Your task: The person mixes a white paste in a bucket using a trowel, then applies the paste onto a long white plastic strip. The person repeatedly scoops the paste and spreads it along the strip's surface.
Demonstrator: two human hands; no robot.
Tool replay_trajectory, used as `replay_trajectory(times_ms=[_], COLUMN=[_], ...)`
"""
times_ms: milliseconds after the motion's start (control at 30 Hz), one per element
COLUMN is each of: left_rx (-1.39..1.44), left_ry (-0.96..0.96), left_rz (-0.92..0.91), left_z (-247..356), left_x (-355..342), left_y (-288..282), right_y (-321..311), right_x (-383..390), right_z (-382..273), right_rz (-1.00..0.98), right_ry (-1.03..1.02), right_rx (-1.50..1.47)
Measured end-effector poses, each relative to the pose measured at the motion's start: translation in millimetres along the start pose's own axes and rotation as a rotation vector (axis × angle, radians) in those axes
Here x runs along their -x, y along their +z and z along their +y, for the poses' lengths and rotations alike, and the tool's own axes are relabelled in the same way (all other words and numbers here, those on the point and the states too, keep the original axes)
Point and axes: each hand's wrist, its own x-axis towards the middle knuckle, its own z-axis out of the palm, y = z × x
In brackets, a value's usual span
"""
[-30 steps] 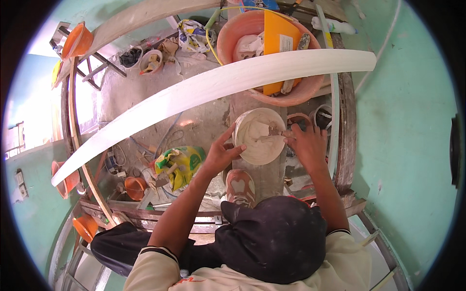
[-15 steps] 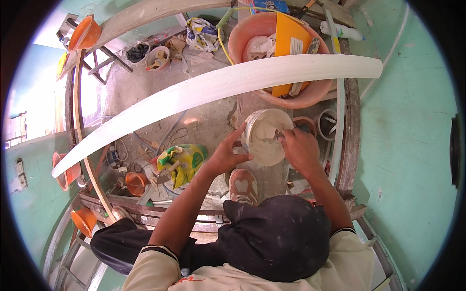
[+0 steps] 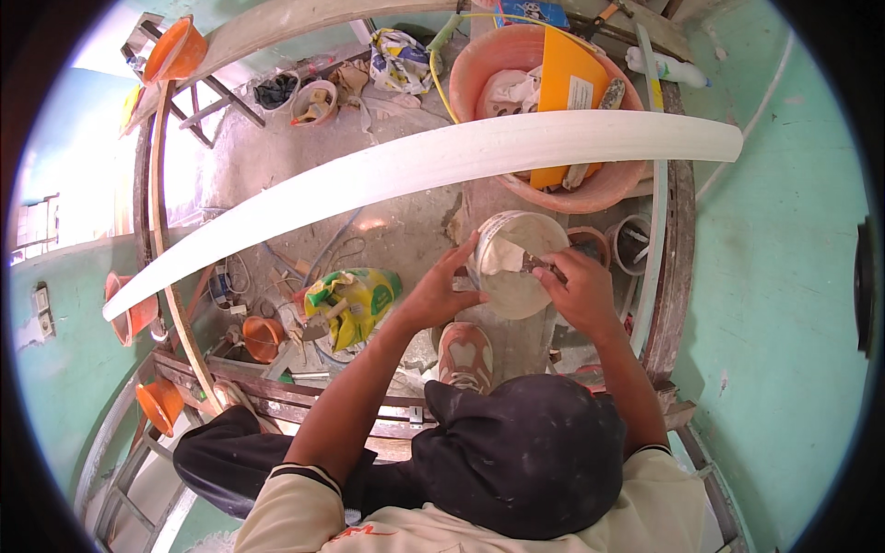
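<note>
A round white plastic bucket with pale paste smeared inside sits in front of me, above my shoe. My left hand is wrapped against its left side, thumb near the rim. My right hand grips the handle of a putty knife over the bucket's right edge. White paste covers the knife's blade, by the bucket's far left inner wall. Beyond both hands, a long white strip spans the view.
Wooden and metal frame bars surround me, with a green wall at right. A large orange tub holds a yellow-orange panel. A yellow-green bag lies on the floor left of the bucket. Small orange buckets hang at left.
The putty knife has moved from the paste in the bucket's middle up toward its far left side, and its blade now carries paste. The whole view has shifted slightly.
</note>
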Motion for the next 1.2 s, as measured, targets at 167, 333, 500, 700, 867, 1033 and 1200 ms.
replay_trajectory(times_ms=[167,333,500,700,867,1033,1200], left_rx=[0.059,0.032,-0.054,0.018,0.201,0.245,0.235], left_ry=[-0.045,-0.103,-0.065,-0.023,-0.071,-0.110,-0.137], left_rz=[0.004,0.013,0.021,0.020,0.016,0.018,0.026], left_z=[-0.3,19.5,15.3,-6.3,-24.7,-23.1,-24.7], left_x=[-1.6,3.9,2.6,-1.7,-1.8,-2.0,-0.5], left_y=[-1.5,6.3,6.8,0.5,-7.3,-6.3,-8.5], right_y=[9.4,19.0,8.3,9.5,16.1,17.4,17.8], right_x=[14.0,21.4,13.8,24.3,27.9,33.4,29.4], right_z=[13.7,-8.1,-25.7,17.4,21.2,28.3,19.4], right_rz=[0.078,0.067,0.022,-0.024,0.044,0.064,0.021], right_ry=[0.103,0.177,0.175,0.307,0.341,0.304,0.338], right_rx=[0.009,0.213,0.144,-0.328,-0.546,-0.477,-0.441])
